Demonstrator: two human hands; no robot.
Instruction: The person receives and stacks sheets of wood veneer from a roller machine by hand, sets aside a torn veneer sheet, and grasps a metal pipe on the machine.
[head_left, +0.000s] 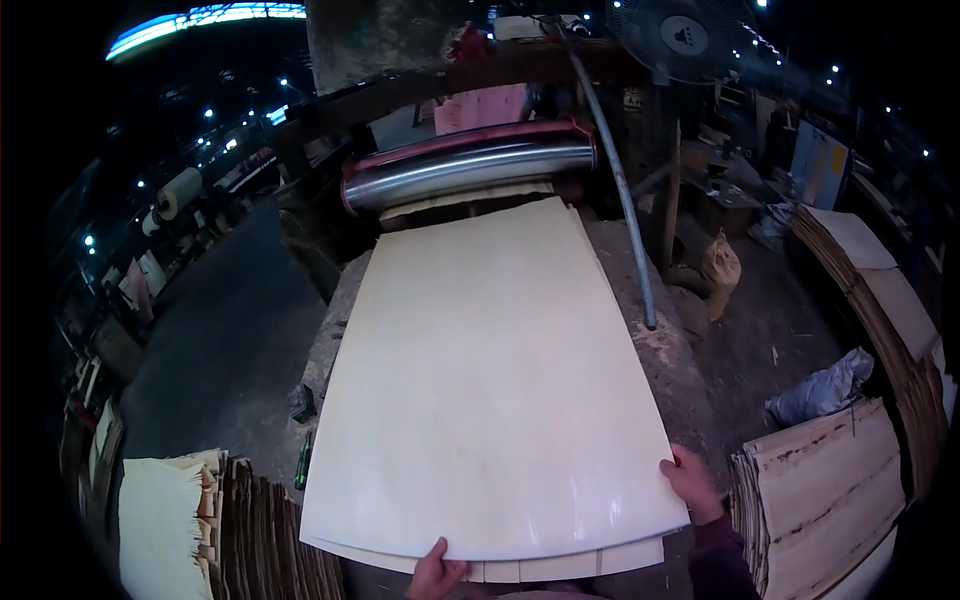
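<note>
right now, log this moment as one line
left hand: holds pale sheet at near edge | right hand: holds its right edge | pale sheet: far end faces metal roller

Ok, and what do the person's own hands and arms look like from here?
Both are bare, with no gloves to be seen. The right hand comes out of a long, dark, purplish sleeve that reaches about to the wrist. Beyond the left hand, the frame cuts off the arm.
</note>
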